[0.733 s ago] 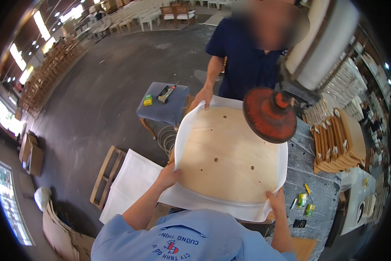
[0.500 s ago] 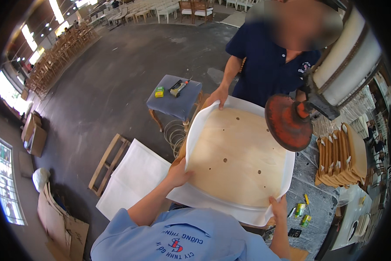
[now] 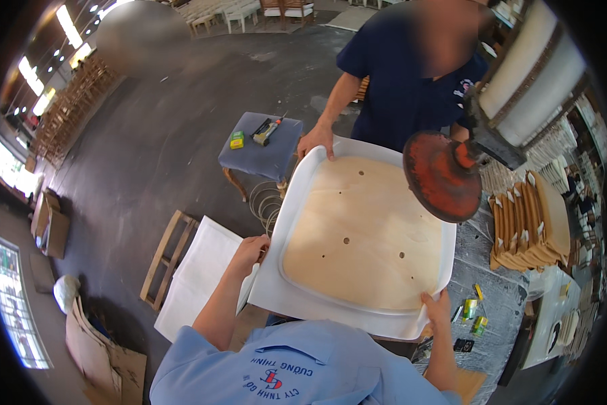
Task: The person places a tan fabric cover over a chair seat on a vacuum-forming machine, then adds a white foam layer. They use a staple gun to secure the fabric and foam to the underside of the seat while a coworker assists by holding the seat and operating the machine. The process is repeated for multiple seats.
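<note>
two people hold a seat board (image 3: pixel 361 236) wrapped in white cloth (image 3: pixel 283 297) over a bench. left hand (image 3: pixel 249 250) fingers curl on the near-left cloth edge; right hand (image 3: pixel 437 309) grips the near-right corner. a co-worker's hand (image 3: pixel 317 140) presses the far edge.

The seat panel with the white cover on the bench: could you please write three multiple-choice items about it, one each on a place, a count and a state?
1. Where does the left hand grip the white cover?
A. its left edge
B. its far edge
C. its middle

2. How many hands touch the seat panel or its cover?
A. one
B. two
C. three

3. How does the panel lie?
A. upright
B. flat, bare wood up
C. rolled

Key:
1 A, fingers curl at the left rim.
2 C, both own hands, right hand included, plus the co-worker's hand.
3 B, plywood with holes faces up.
</note>
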`<state>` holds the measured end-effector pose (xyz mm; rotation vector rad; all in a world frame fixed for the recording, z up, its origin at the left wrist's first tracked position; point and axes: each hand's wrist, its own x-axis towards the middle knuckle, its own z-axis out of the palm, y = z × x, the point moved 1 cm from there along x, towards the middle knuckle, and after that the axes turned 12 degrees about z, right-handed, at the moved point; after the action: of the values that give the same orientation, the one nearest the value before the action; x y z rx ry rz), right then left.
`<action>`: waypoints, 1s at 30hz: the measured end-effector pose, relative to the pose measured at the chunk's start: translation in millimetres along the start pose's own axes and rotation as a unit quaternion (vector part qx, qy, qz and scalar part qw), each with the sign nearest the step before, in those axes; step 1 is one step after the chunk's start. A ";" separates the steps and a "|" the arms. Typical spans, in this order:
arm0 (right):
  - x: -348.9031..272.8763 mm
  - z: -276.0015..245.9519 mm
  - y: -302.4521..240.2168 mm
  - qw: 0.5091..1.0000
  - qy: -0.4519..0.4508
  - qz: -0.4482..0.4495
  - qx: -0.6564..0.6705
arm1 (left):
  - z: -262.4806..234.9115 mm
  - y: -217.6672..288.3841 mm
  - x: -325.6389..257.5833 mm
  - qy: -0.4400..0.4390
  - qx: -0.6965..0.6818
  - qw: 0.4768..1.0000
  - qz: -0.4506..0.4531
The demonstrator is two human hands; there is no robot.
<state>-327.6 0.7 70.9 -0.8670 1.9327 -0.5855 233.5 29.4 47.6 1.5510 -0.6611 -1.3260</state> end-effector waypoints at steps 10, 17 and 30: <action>2.8 -1.6 9.7 0.999 0.028 0.007 0.027 | 18.2 -2.3 18.8 -0.050 0.288 0.954 0.060; 0.8 -6.4 18.7 0.995 0.061 0.072 0.008 | 34.5 -2.6 22.1 -0.044 0.138 0.987 0.063; 0.9 -50.7 12.9 0.978 0.163 -0.009 -0.127 | 10.7 -3.4 4.3 -0.034 0.072 0.997 0.012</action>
<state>-376.8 10.9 85.5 -0.9956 2.3370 -0.5237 223.9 23.7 43.1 1.6132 -0.8313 -1.3420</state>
